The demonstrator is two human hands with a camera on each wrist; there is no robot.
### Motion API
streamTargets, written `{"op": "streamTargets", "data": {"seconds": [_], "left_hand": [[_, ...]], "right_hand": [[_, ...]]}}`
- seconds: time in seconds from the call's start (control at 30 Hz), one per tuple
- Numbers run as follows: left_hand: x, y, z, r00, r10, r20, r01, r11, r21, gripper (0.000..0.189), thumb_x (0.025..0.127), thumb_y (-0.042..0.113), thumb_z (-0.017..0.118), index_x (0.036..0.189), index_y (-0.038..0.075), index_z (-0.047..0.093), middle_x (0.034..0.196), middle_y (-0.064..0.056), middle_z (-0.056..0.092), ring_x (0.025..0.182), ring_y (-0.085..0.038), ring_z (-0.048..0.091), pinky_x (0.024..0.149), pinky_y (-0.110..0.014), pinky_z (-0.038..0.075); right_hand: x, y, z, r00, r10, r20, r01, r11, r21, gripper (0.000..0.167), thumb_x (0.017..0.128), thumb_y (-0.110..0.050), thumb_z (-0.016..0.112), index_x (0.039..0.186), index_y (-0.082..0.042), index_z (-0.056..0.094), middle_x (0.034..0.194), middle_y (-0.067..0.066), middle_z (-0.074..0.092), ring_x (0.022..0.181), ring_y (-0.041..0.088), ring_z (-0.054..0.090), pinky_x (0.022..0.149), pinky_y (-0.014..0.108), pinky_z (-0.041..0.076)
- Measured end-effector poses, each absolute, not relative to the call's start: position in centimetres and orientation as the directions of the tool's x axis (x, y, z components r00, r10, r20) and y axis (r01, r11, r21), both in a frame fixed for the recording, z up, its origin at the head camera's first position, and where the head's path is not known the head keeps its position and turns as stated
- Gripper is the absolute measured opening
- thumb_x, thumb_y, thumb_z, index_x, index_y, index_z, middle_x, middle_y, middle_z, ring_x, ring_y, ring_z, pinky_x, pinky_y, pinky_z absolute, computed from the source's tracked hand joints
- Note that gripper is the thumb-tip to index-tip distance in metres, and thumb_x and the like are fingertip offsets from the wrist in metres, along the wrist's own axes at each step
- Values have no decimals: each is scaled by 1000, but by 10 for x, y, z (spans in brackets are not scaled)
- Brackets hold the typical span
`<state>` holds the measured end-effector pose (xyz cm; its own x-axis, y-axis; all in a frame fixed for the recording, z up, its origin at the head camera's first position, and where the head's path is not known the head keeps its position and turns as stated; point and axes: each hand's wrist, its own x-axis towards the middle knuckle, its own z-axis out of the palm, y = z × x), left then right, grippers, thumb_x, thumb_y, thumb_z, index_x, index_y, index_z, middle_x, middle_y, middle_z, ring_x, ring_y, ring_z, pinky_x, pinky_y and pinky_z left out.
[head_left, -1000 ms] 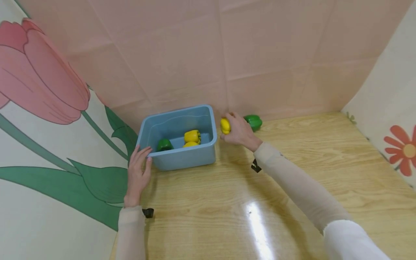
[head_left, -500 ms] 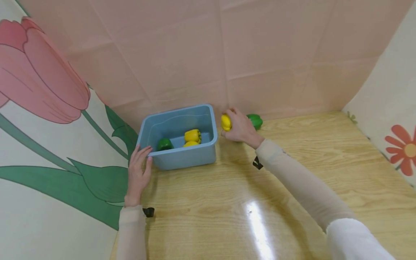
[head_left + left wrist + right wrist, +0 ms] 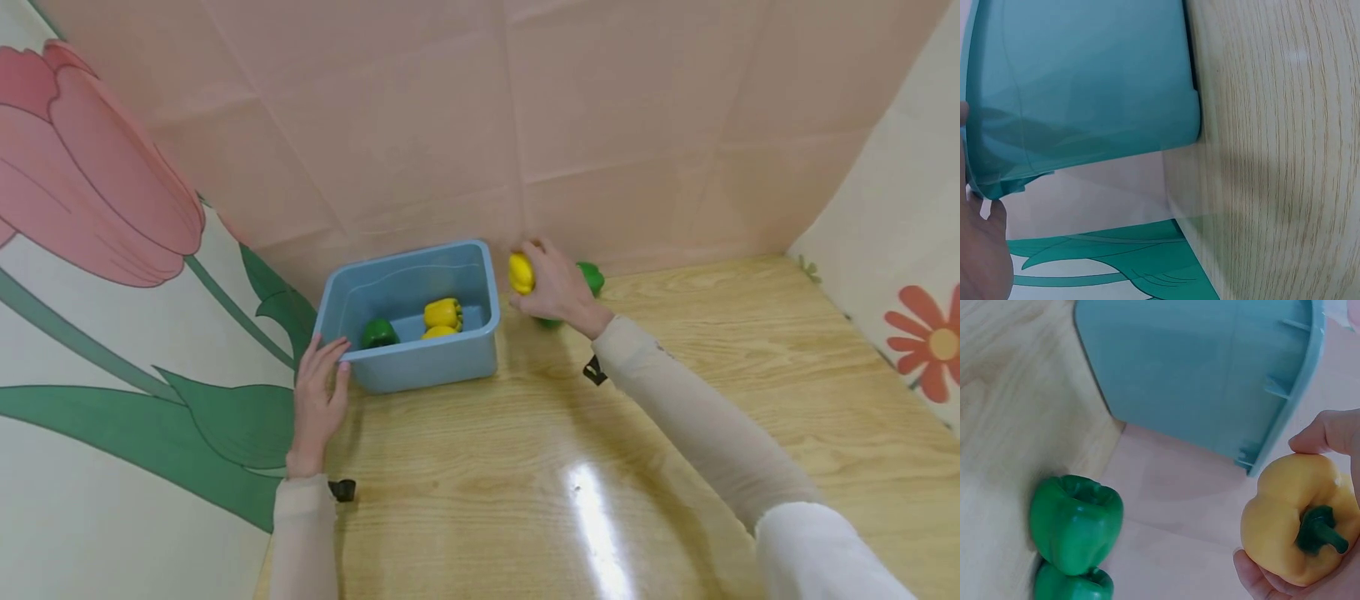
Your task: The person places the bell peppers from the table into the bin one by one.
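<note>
My right hand [image 3: 557,285] grips a yellow bell pepper [image 3: 521,272], thumb and fingers around its sides, just right of a blue plastic bin [image 3: 423,367]. In the right wrist view the pepper's green stem [image 3: 1321,531] faces the camera. At the bin's front left corner, my left hand [image 3: 318,396] holds the rim, fingertips over the edge and thumb against the outside. Inside the bin lie a green bell pepper [image 3: 379,333] and two yellow ones [image 3: 443,314], the nearer partly hidden by the front wall.
Two green bell peppers [image 3: 1075,522] lie on the wooden table [image 3: 465,483] by the back wall, partly behind my right hand in the head view. A pink sheet [image 3: 420,125] covers the back wall. A tulip-painted wall [image 3: 217,425] closes the left side.
My right hand has lifted the yellow bell pepper slightly, up and away from the table. A green pepper below the hand has come into view. The left hand stays at the bin's corner.
</note>
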<state>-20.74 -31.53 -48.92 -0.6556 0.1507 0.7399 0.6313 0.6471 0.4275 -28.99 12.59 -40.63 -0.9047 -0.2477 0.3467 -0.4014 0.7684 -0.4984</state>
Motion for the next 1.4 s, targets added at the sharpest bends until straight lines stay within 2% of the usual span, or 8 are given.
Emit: {"op": "streamTargets", "data": {"seconds": [0.37, 0.7, 1.03, 1.4], "left_hand": [[-208, -316, -488, -654, 153, 741, 632, 649, 424, 29, 105, 2, 61, 132, -2, 72, 138, -21, 70, 146, -57, 44, 132, -56, 26], [-209, -317, -490, -659, 154, 736, 629, 649, 428, 30, 105, 2, 62, 133, -1, 72, 139, -20, 70, 146, -56, 44, 133, -56, 26], [-210, -317, -489, -651, 155, 743, 636, 646, 422, 30, 104, 1, 62, 132, 0, 72, 138, -21, 70, 146, -56, 45, 132, -56, 26], [-209, -318, -491, -671, 145, 727, 615, 656, 437, 31, 105, 3, 61, 134, 2, 72, 140, -19, 69, 149, -53, 43, 133, -56, 26]], "right_hand": [[-289, 125, -387, -874, -251, 415, -450, 739, -501, 73, 80, -29, 86, 145, -11, 57, 141, 16, 54, 104, 30, 60, 84, 48, 60], [-286, 114, -373, -849, -272, 454, -490, 729, -479, 65, 83, -28, 80, 142, -9, 60, 136, 14, 56, 98, 28, 59, 80, 45, 57], [-288, 102, -366, -874, -278, 398, -468, 701, -538, 73, 79, -24, 80, 146, -14, 55, 143, 12, 52, 103, 27, 57, 83, 43, 56], [-288, 97, -356, -872, -249, 422, -471, 664, -581, 72, 79, -23, 82, 146, -14, 56, 142, 10, 53, 107, 26, 57, 86, 43, 57]]}}
